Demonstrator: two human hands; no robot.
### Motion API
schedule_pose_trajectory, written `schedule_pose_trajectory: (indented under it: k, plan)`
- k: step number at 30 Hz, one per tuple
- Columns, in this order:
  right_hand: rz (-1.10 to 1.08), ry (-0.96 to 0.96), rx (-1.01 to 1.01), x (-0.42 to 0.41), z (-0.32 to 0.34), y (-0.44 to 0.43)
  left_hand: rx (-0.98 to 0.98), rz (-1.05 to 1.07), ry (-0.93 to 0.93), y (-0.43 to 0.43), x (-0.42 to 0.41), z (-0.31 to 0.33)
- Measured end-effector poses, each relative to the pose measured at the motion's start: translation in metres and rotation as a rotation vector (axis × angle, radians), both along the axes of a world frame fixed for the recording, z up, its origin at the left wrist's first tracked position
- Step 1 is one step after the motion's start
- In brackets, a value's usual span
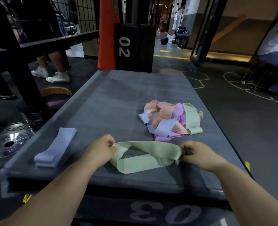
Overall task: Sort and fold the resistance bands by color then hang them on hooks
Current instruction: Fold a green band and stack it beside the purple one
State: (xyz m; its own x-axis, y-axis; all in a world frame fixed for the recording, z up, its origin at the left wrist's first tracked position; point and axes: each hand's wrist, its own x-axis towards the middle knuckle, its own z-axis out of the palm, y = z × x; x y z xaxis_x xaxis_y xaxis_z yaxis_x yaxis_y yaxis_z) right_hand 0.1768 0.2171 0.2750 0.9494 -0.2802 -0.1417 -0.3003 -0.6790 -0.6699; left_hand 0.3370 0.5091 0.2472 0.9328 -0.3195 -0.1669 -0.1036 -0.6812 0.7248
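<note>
A green resistance band (pixel 143 156) is pinched at its ends by left hand (pixel 100 149) and right hand (pixel 198 154); beyond it, seemingly tangled bands (pixel 169 119) are heaped.

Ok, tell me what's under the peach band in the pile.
A lavender band and a pink band show beneath the peach band; anything deeper is covered.

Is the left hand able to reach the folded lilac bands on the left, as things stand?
Probably yes: only bare mat lies between the left hand and the folded lilac bands, but its fingers now pinch the green band.
</note>
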Motion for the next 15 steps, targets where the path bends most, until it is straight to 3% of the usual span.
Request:
schedule_pose_trajectory:
  k: [6, 15]
  plan:
    - [-0.246, -0.247, 0.01, 0.004, 0.0, 0.003, -0.13, 0.032, 0.06, -0.005, -0.006, 0.004]
    - [-0.405, -0.253, -0.133, 0.003, 0.006, 0.0, -0.157, 0.092, 0.099, -0.01, -0.011, 0.008]
